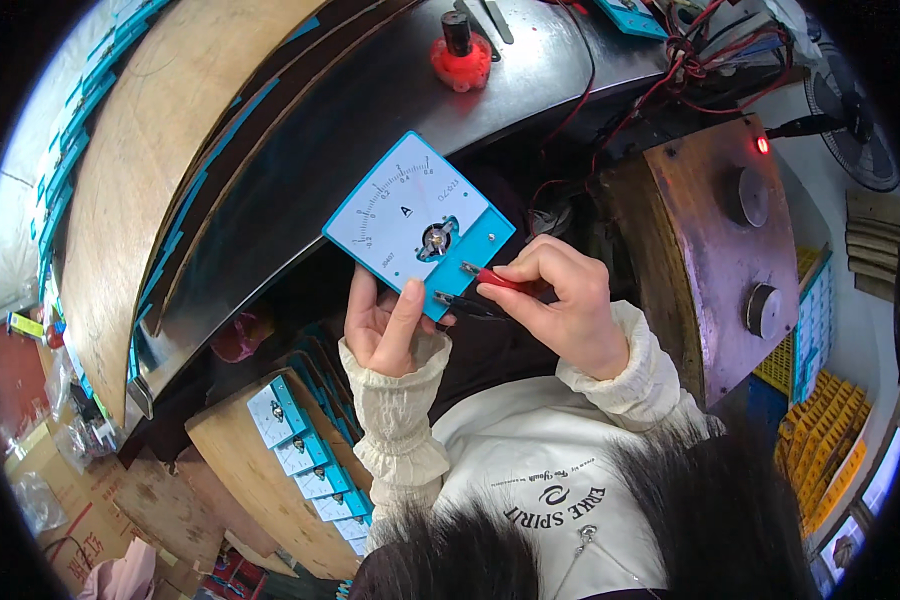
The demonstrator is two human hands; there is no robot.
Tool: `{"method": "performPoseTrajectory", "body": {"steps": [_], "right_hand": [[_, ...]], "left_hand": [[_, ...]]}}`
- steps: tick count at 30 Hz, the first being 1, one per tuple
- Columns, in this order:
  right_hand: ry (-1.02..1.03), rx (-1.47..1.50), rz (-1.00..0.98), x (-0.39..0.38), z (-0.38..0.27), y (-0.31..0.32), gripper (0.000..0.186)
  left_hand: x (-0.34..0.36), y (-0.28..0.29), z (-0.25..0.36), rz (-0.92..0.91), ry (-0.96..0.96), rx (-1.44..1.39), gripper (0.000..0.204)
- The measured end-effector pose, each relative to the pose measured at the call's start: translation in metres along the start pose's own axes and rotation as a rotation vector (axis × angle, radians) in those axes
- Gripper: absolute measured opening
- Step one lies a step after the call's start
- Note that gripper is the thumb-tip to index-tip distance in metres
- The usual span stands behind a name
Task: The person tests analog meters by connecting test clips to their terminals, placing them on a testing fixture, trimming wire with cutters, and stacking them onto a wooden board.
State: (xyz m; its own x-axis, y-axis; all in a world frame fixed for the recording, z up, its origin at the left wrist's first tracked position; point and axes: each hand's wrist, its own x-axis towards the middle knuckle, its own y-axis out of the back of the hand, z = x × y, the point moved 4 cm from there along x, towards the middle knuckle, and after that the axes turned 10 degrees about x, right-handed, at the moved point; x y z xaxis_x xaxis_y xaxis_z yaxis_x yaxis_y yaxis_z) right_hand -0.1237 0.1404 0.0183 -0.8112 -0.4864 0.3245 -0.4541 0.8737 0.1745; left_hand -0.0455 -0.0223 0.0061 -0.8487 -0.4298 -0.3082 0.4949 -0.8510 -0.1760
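A blue-framed analogue meter (pixel 390 220) with a white dial and exposed movement is tilted in my left hand (pixel 390 320), thumb along its lower edge. My right hand (pixel 565 295) pinches a red alligator clip (pixel 498 278) at a terminal on the meter's blue lower part. Below it, a black alligator clip (pixel 467 305) sits at the other terminal. Past the meter, a red knobbed fixture (pixel 460 62) stands on the metal bench.
A metal bench (pixel 270 190), curved wooden boards (pixel 130 200) holding blue meters, and another board of meters (pixel 235 440) surround me. At right are a metal box with two knobs (pixel 690 230), tangled wires (pixel 695 50), a fan (pixel 845 115) and yellow trays (pixel 810 450).
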Motion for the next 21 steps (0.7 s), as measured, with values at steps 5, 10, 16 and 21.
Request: {"method": "performPoseTrajectory", "body": {"steps": [5, 10, 16, 21], "right_hand": [[0.031, 0.041, 0.005, -0.005, -0.002, 0.001, 0.027], [-0.026, -0.094, 0.121, -0.006, -0.011, 0.009, 0.069], [-0.148, -0.16, 0.196, -0.019, 0.003, 0.016, 0.114], [-0.207, -0.399, 0.576, -0.077, 0.037, 0.113, 0.107]], "left_hand": [[-0.003, 0.001, 0.0, -0.043, -0.01, -0.058, 0.052], [0.0, -0.001, -0.016, -0.104, -0.001, 0.078, 0.052], [-0.007, -0.063, -0.012, -0.247, -0.072, 0.109, 0.058], [0.008, -0.076, 0.003, -0.491, -0.186, 0.294, 0.052]]}}
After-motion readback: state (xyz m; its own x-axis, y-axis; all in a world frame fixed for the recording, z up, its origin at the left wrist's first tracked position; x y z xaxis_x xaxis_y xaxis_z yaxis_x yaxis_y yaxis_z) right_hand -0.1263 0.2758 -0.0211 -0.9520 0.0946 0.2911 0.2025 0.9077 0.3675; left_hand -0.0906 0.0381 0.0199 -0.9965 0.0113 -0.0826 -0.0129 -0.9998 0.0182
